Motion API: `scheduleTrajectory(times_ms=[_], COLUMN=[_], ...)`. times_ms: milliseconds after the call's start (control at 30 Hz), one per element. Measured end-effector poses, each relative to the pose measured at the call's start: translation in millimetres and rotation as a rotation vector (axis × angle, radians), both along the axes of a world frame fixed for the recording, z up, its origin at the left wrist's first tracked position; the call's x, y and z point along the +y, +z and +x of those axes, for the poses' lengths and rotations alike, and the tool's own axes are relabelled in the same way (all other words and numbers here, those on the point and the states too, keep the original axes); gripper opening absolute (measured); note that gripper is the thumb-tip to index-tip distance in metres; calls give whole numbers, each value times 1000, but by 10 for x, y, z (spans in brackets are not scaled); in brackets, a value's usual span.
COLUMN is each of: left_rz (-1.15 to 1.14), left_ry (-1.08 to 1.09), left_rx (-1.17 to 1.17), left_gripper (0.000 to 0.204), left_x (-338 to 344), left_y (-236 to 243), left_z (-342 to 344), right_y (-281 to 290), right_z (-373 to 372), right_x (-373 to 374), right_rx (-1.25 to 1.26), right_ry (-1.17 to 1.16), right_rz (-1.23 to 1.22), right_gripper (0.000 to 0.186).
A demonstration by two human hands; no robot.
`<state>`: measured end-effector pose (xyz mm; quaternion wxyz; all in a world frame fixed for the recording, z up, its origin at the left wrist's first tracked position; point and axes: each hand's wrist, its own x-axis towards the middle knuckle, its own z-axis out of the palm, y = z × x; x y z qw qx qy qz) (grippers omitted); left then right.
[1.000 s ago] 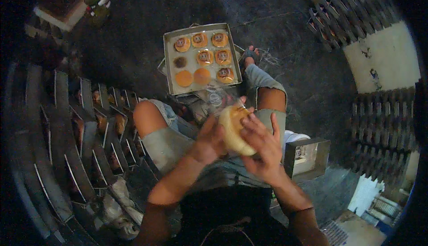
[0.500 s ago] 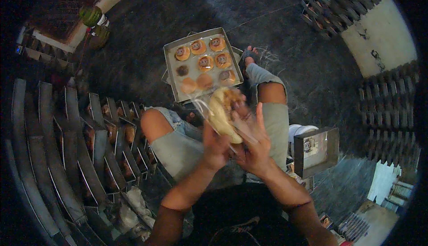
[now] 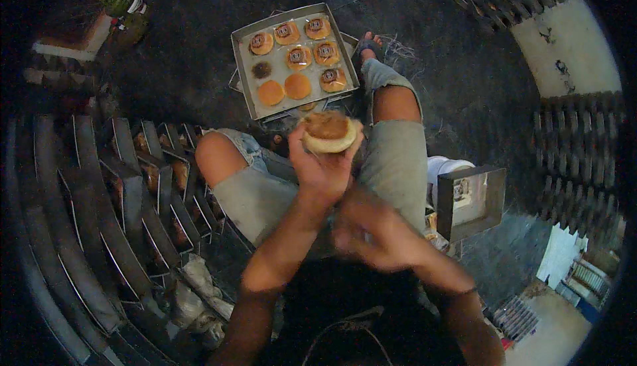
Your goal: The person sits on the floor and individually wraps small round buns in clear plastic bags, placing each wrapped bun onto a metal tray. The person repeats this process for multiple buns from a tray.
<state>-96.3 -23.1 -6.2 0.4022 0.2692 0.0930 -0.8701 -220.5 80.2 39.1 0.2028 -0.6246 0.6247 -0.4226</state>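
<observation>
My left hand (image 3: 322,174) is closed round a pale-sided bun (image 3: 328,134) with a brown top, raised between my knees just below a square metal tray (image 3: 240,77). My right hand (image 3: 368,233) is low by my lap, blurred and apart from the bun; whether it holds anything is unclear. In the tray lie several orange-brown buns in clear, printed wrappers (image 3: 298,57), two plain buns (image 3: 271,93) along the front and a dark round patch (image 3: 261,70).
Stacked metal trays (image 3: 126,200), some with baked goods, crowd my left. A smaller metal box (image 3: 451,203) stands beside my right thigh. More racks of trays (image 3: 570,147) line the far right. A green object (image 3: 118,1) is at upper left, white sacks (image 3: 199,286) at lower left.
My left hand has raised the bun toward the tray. My right hand has left it and moved down toward my body. The plastic seen around the bun earlier no longer shows clearly.
</observation>
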Motion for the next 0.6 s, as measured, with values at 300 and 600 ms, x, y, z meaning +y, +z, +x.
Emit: scheduleTrajectory(times_ms=[300, 600], left_rz=[-246, -1548], left_ry=[-560, -41], left_rx=[-31, -942], left_gripper=[60, 20], left_x=[414, 239], left_y=[1, 190], left_z=[-97, -707], right_y=[167, 50], right_z=[-551, -693], right_x=[376, 311], right_rx=[-196, -556], right_ry=[-347, -637], right_rz=[-166, -216], right_gripper=[26, 9])
